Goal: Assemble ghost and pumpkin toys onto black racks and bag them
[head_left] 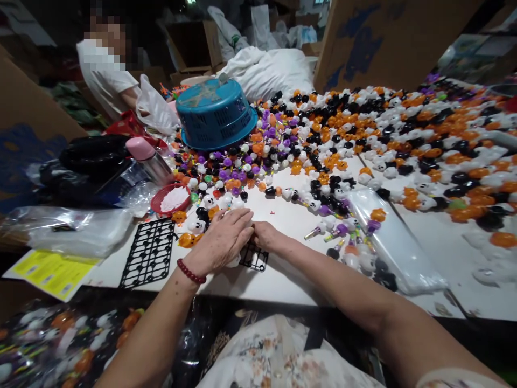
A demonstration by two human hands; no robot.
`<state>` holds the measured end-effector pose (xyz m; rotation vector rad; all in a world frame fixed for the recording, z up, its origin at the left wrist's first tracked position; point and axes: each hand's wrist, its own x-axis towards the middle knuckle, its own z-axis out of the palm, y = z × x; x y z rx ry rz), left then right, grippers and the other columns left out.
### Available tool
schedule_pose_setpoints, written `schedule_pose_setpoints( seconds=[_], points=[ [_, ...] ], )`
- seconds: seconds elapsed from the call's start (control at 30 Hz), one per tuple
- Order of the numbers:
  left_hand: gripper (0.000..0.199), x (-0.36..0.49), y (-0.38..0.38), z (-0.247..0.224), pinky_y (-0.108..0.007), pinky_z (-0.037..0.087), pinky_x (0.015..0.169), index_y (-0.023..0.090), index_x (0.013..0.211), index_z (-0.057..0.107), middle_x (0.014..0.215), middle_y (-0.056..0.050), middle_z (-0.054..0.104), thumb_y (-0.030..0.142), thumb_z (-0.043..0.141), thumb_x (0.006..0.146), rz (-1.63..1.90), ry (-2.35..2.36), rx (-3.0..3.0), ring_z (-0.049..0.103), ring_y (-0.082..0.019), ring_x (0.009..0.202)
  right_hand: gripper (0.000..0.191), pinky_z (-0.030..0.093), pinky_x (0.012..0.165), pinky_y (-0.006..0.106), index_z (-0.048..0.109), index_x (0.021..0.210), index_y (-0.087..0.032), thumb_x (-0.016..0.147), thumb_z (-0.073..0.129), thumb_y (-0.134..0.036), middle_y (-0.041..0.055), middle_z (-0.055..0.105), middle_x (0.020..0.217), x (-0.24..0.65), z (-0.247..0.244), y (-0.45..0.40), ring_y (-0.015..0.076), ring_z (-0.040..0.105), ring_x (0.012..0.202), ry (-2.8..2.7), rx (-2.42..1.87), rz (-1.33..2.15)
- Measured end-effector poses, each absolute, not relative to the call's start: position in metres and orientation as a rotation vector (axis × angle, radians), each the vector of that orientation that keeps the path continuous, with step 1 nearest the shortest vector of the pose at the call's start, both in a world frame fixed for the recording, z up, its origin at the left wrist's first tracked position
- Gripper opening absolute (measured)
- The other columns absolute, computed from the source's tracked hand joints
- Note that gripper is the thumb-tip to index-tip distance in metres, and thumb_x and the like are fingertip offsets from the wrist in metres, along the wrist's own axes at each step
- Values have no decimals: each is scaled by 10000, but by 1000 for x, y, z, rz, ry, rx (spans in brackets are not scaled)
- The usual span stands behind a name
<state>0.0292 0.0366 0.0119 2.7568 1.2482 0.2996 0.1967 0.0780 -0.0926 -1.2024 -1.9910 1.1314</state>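
Observation:
My left hand [224,237], with a dark red bead bracelet at the wrist, lies palm down over a small black plastic grid [255,258] near the front of the table. Its fingers are stretched out and partly cover something white. Close against its fingertips, my right hand [266,236] is curled at the grid's upper edge; what its fingers hold, if anything, is hidden. Orange, black and white figures [197,226] lie just beyond my left hand. A second black grid [147,252] rests flat to the left.
An upturned blue basket [216,116] stands among heaped beads and figures [355,124]. Clear plastic bags [396,240] lie at right, more bags [81,231] at left. A red dish [170,199], a pink-capped bottle [149,159] and yellow sheets [52,272] are at left. Behind is another person [107,75].

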Motion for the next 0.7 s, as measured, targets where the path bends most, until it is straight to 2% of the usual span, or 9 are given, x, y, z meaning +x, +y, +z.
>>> schedule_pose_setpoints(
  seconds=[0.1,0.27,0.37,0.47,0.57,0.7],
  points=[
    [438,27,38,9,-487,217,1187,209,1299,560,1395,-82,570,366,251,1031,291,1238,2774,450,-197,1352,165,435,710,266,681,845,-180,734,583,-108,27,692,818,194,-98,75,195,590,769,-2082,-1203,1054],
    [454,24,46,5,-499,246,1179,212,1354,520,1411,-98,562,404,279,1021,323,1267,2765,479,-212,1338,97,443,704,249,673,841,-204,809,603,-145,9,672,803,193,-93,73,177,594,771,-2172,-1246,941],
    [470,26,45,11,-517,240,1179,224,1380,508,1444,-102,532,430,293,1016,307,1279,2805,470,-227,1351,145,464,810,270,663,1010,-195,882,596,-191,41,676,976,220,-79,69,177,603,892,-2145,-1292,816],
    [544,28,35,18,-545,206,1186,208,1419,471,1490,-131,475,513,391,975,336,1276,2899,423,-274,1389,215,467,856,302,622,1129,-144,950,539,-230,120,614,1148,276,-60,62,192,579,963,-2111,-1537,443],
    [653,30,26,18,-542,213,1185,186,1430,452,1519,-148,432,592,472,918,352,1242,2964,374,-303,1421,203,446,846,348,650,1039,-104,956,476,-168,172,588,1101,338,-48,61,248,542,993,-2110,-1954,40],
    [602,34,23,6,-525,245,1178,148,1412,449,1515,-162,432,536,443,951,334,1327,2961,374,-287,1423,209,412,824,361,698,964,-82,920,502,-139,194,591,1046,386,-49,71,280,536,986,-2121,-2233,-68]
  ],
)
